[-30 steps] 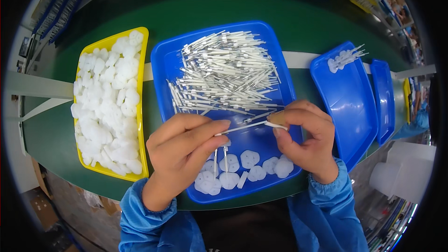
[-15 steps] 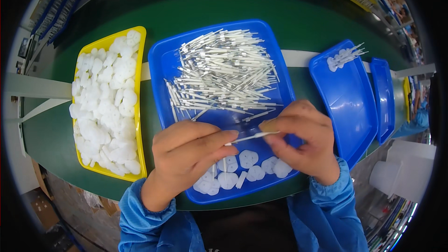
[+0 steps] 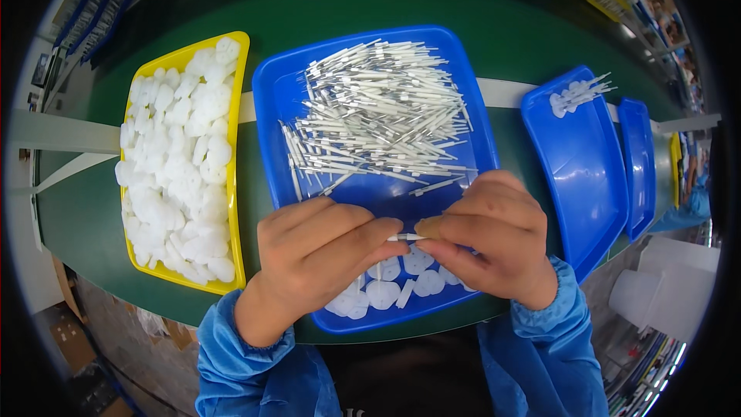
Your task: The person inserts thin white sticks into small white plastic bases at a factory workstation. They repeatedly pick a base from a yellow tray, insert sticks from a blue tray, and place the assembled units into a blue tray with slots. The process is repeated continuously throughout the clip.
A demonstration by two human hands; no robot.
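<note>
In the head view, the left hand is curled, its fingers drawn in over the near part of the middle blue tray, with the fingertips meeting the right hand at the centre. The right hand is likewise closed, thumb and fingers pinched together. Between the two sets of fingertips lies a thin white stick, gripped at both ends so that only a short stretch of it shows; it sits just above the near end of the middle tray. Whether anything else is tucked inside either palm cannot be told.

The middle blue tray holds a loose heap of white sticks across its far half, most lying left to right. In its near end, partly under the hands, lie several white round pieces.

To the left stands a yellow tray, filled almost to its rim with white round pieces of the same kind.

To the right, a tilted blue tray carries a small cluster of assembled white pieces at its far end. Just beyond it on the right sits a further blue tray. All rest on a green surface.
</note>
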